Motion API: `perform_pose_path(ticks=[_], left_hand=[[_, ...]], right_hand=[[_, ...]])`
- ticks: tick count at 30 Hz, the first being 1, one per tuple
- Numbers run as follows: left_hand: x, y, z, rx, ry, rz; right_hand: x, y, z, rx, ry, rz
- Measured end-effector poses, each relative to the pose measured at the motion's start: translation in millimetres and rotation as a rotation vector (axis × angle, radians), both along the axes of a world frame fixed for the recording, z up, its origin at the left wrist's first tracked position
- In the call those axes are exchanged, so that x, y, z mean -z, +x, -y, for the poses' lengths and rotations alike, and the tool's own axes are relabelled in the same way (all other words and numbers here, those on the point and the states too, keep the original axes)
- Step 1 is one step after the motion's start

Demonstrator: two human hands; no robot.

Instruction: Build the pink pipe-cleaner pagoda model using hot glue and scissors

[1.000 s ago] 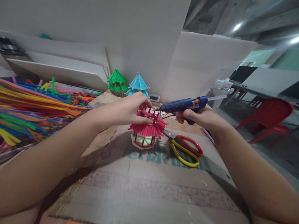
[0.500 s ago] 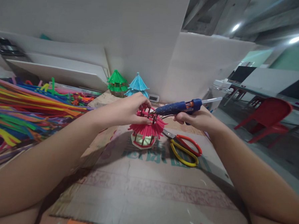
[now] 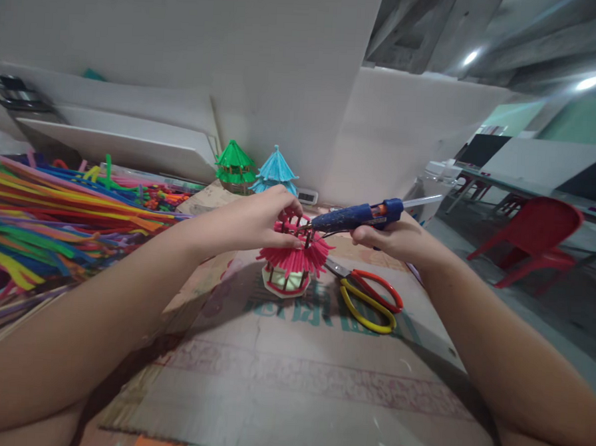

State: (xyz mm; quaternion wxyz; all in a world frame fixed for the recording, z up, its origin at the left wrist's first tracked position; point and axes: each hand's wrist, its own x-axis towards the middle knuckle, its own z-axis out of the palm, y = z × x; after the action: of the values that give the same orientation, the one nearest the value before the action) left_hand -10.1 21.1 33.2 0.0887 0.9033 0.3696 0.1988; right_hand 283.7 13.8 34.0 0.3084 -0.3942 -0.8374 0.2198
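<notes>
A small pavilion model (image 3: 296, 257) with a red pipe-cleaner roof tier, brown posts and a pale octagonal base stands on a cardboard sheet (image 3: 249, 387). Around its upper part, the thumb and fingers of my left hand (image 3: 273, 222) are closed. My right hand (image 3: 390, 240) grips a blue hot glue gun (image 3: 353, 217), a clear glue stick jutting from its rear. The gun's nozzle points left and sits at the upper posts; whether it touches them I cannot tell. Scissors (image 3: 370, 300) with one red and one yellow handle lie right of the model.
Many coloured pipe cleaners (image 3: 68, 217) are heaped at the left. Behind the model stand a green-roofed pavilion (image 3: 235, 163) and a blue-roofed pavilion (image 3: 275, 168), near the white wall. A red chair (image 3: 537, 229) is on the floor at the right.
The view has shifted very slightly. Both hands, the glue gun and the red-roofed model keep nearly the same positions, with the nozzle still at the upper posts.
</notes>
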Motion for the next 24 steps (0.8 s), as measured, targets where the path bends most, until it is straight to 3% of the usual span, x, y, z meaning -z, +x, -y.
perform_pose_path(ticks=[24], left_hand=[[-1.9,-0.4,1.3,0.001,-0.004,-0.001]], right_hand=[[-1.1,-1.1,0.0,0.020,0.008,0.005]])
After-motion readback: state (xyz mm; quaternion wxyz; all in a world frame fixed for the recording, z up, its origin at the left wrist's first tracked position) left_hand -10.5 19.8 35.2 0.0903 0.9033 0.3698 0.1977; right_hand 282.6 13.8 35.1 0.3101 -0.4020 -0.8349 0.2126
